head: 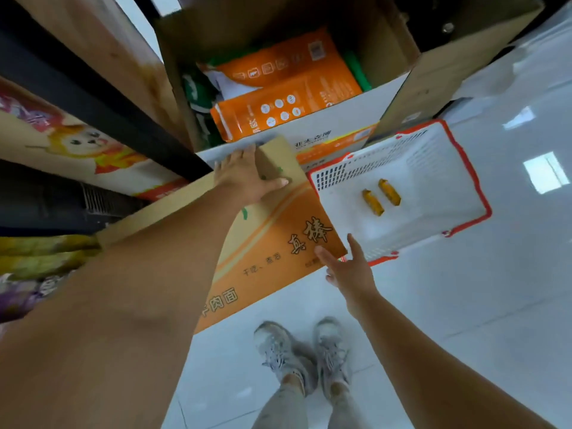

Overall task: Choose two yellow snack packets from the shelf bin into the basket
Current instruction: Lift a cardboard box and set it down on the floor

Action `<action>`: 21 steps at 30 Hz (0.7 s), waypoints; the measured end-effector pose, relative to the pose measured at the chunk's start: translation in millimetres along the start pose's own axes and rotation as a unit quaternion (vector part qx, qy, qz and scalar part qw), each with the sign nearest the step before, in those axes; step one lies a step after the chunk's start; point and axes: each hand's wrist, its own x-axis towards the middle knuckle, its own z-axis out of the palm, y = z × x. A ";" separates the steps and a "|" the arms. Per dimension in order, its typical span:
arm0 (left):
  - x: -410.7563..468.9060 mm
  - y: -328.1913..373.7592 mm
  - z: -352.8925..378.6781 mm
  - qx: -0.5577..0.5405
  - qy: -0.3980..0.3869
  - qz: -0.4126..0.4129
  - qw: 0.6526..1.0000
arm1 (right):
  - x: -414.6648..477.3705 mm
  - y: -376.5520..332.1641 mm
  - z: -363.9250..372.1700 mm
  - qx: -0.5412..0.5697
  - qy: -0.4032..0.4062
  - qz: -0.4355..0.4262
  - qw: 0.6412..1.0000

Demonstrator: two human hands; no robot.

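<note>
Both packets looked done, sitting in the basket

Two yellow packets lay side by side in the basket, right of centre. Left hand pressed flat on the box, right hand spread loose at its corner, holding nothing. Packets looked light, crinkly, slippery; I'd pinch mid-body.

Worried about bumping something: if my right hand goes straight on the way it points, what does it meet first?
Likely the orange carton: fingers of the right hand seem to touch its corner. The basket lies just right of that line, though depth is unclear.
</note>
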 end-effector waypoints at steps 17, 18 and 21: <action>-85.3 -50.0 -70.9 -0.095 0.026 -0.025 0.995 | -119.5 20.0 61.5 0.047 0.056 -0.069 0.995; -88.2 -51.2 -71.9 -0.100 0.029 -0.025 0.994 | -121.9 20.3 62.3 0.047 0.052 -0.074 0.995; -90.6 -49.1 -69.8 -0.117 0.042 -0.023 0.992 | -121.4 22.6 58.8 0.041 0.053 -0.083 0.994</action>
